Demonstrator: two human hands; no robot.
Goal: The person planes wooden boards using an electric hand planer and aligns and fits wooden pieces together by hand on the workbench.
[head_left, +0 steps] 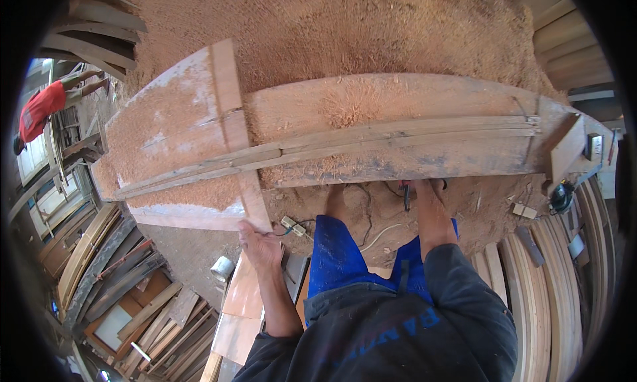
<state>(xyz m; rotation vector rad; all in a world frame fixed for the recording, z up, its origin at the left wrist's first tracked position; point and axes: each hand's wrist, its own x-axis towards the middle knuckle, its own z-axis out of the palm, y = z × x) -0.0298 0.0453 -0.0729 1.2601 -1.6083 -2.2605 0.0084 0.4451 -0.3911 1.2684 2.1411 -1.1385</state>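
Dark shirt (pixel 391 329) up front, then a long board (pixel 398 159) with a dusty panel (pixel 172 216) at its left end. I'd brush the sawdust (pixel 352 108) off and keep that panel flat, honestly. Its straight edge points away from the person, long axis roughly front-to-back. Left hand (pixel 261 244) touches the near corner, grip unclear; right hand (pixel 422 185) mostly hidden, can't tell.

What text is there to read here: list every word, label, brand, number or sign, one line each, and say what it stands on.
Dark shirt of the camera wearer: blue lettering across the front, slanted and foreshortened; I don't copy out printed words.
White cylinder on the left: any print is too small to read.
Pale box at the far right: any marking is too small to read.
Nothing else legible shows.
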